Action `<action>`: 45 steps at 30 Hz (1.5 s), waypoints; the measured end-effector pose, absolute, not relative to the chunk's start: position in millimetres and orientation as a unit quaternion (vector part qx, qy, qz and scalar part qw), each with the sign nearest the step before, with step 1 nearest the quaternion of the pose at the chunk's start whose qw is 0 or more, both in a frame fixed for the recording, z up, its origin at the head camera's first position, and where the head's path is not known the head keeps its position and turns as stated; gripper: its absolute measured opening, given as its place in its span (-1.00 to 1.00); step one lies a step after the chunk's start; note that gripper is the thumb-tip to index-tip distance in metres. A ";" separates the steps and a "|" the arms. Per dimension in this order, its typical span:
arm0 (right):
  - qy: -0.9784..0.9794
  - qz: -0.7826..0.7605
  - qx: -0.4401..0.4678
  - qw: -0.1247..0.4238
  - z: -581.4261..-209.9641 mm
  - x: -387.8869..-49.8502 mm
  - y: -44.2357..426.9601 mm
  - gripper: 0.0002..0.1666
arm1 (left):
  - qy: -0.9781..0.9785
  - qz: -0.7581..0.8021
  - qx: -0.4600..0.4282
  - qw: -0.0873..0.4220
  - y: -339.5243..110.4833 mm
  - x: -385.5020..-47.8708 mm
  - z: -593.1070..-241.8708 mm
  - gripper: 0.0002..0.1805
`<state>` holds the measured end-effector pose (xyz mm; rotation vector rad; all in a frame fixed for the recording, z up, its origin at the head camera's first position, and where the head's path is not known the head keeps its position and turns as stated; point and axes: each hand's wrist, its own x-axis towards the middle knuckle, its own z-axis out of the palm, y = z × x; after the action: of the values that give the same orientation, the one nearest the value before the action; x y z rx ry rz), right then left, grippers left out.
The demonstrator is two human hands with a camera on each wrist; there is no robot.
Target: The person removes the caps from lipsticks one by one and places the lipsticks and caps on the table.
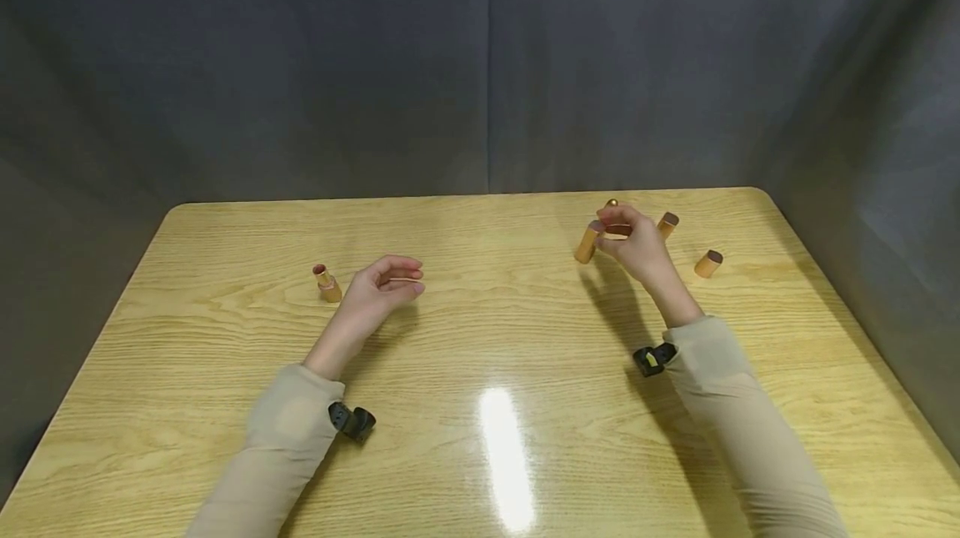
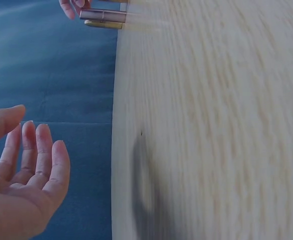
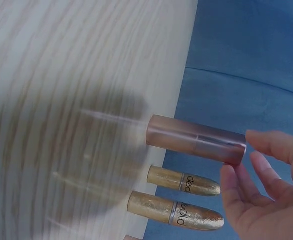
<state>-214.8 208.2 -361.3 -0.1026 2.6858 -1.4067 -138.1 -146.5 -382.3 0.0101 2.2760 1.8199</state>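
My right hand pinches the top end of a rose-gold lipstick tube between thumb and fingertips. That tube stands upright on the table, capped. Two gold bullet-shaped lipsticks, one nearer and one slimmer, stand beside it with black lettering. In the head view they are mostly behind the right hand. My left hand hovers above the table, fingers loosely bent and holding nothing. Nearest to it, on its left, an uncapped lipstick stands with its reddish tip showing.
Right of the right hand stand another gold tube, partly hidden, and a short gold piece like a cap. The wooden table ends at a dark curtain. A bright light reflection lies near the front.
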 end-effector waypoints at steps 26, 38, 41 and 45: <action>0.898 -0.438 -0.001 0.034 -374.0 -214.3 201.3 -0.53 | 0.753 0.644 0.000 0.131 -108.9 -154.9 -395.9 -0.53; 0.897 -0.442 -0.008 0.020 -376.0 -210.1 197.4 -0.56 | 0.754 0.644 -0.006 0.129 -102.8 -159.2 -398.6 -0.53; 0.890 -0.454 -0.011 0.026 -372.8 -207.6 193.8 -0.55 | 0.754 0.645 -0.005 0.124 -101.3 -162.1 -399.0 -0.53; 0.878 -0.475 -0.024 0.043 -367.8 -203.8 187.7 -0.54 | 0.756 0.644 -0.008 0.119 -98.2 -166.9 -399.3 -0.54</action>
<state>-203.8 187.7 -367.8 -0.0721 2.6867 -1.4535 -166.9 -98.2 -399.3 -0.0235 2.2101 1.8833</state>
